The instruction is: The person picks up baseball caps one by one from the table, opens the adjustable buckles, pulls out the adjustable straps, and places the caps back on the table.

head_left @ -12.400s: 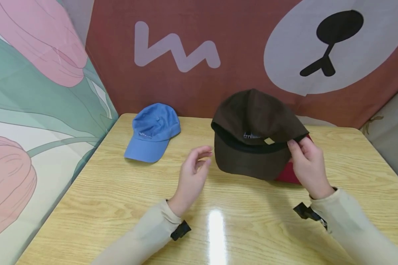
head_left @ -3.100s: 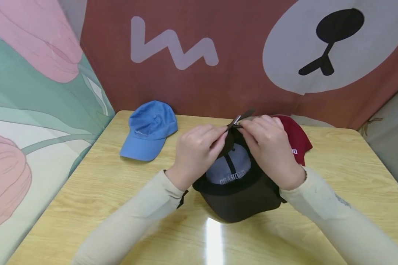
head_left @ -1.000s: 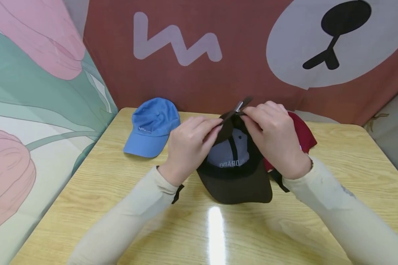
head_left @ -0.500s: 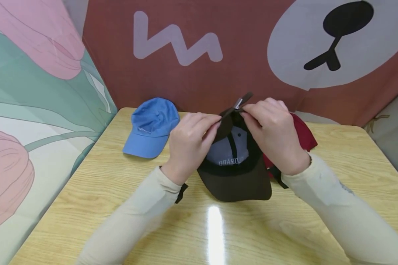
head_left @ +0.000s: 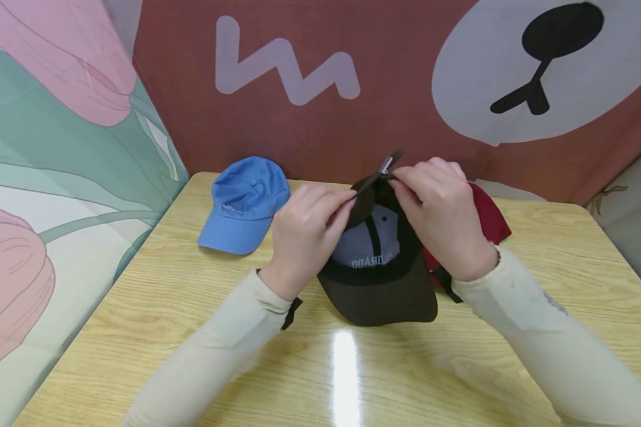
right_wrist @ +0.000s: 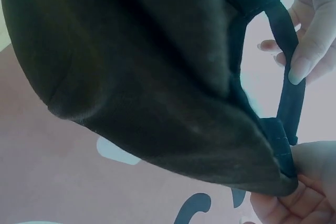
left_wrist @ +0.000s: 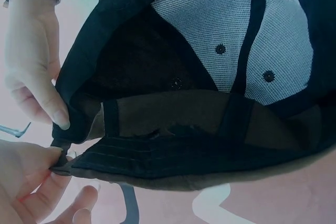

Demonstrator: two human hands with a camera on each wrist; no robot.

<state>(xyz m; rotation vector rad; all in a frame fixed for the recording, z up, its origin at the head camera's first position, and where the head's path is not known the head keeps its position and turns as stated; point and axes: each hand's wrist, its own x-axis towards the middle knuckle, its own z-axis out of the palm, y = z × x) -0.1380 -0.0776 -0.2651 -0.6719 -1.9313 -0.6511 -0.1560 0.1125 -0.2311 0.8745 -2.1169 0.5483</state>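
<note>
Held between both hands in the head view is a dark brown baseball cap [head_left: 379, 302], its brim down and its inside turned toward me. Grey mesh with reversed lettering shows inside. My left hand [head_left: 307, 237] pinches the back strap [head_left: 371, 181] with thumb and forefinger. At the metal buckle [head_left: 387, 166], my right hand [head_left: 438, 216] pinches the other side of the strap; the strap's loose end sticks up past the buckle. In the right wrist view, the strap [right_wrist: 291, 98] bridges the opening at the cap's back.
A blue cap [head_left: 246, 204] sits at the back left of the wooden table [head_left: 155, 320]. Behind the right hand, a dark red cap [head_left: 488, 216] is partly hidden. A brown printed cloth [head_left: 379, 112] hangs along the table's back edge.
Earlier my right hand alone held the brown cap by its edge, crown up. It has since been turned over, with both hands at its strap. In the last second the hands barely moved.
</note>
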